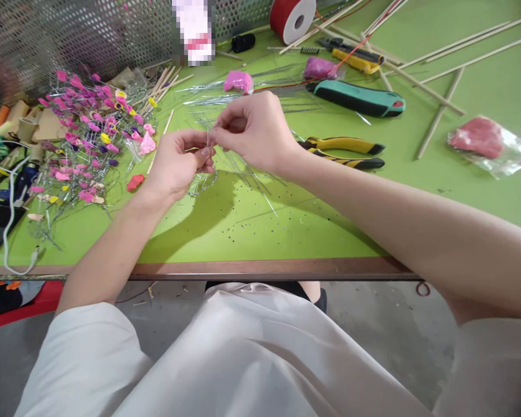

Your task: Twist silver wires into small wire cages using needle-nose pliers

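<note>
Left grip [176, 159] and right grip [255, 128] meet fingertip to fingertip, each pinching the thin wire [208, 138], which stands nearly upright between them above the green counter [408, 174]. Just below the left fingers shows a twisted wire loop [203, 185]; whether it hangs from the strand or lies on the surface, I cannot tell. The step looks like bending or twisting fine wire, and the way to do it well is probably to let the left thumb and forefinger act as a soft vise, holding close to the bend, while the right fingertips make the small turns. Short, even movements should suit better than one hard pull, since wire this slim would likely kink or spring out of a loose pinch. Cut ends may prick, so fingertips are best set a little back from the tip. Should the turn need more force, the yellow-handled pliers [347, 145] lie near the right wrist. Loose wires [264, 197] spread beneath the hands could snag the piece, so working slightly above them, as now, seems sensible.
</note>
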Motion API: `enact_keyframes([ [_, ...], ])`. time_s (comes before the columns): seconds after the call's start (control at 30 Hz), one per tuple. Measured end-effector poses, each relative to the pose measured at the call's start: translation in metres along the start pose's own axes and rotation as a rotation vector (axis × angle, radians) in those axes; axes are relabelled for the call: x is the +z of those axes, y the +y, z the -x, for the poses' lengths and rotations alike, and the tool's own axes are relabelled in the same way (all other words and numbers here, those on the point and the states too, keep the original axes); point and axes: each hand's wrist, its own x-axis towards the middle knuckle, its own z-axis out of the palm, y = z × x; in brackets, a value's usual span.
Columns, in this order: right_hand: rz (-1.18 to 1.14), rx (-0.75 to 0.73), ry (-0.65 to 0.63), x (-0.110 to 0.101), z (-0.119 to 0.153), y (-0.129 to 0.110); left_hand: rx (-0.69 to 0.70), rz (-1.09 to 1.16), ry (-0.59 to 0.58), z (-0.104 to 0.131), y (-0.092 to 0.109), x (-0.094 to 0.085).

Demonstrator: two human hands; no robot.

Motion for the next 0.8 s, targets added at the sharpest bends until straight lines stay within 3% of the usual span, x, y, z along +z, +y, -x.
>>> enact_keyframes([
  [0.43, 0.091, 0.001, 0.011, -0.0005, 0.0007, -0.0017, 0.032, -0.030, -0.003, -0.0022, -0.0043, -0.0022],
  [0.8, 0.216, -0.121, 0.039, 0.0041, 0.0009, 0.0033, 0.038, -0.066, 0.000, -0.0036, -0.0058, -0.0004],
])
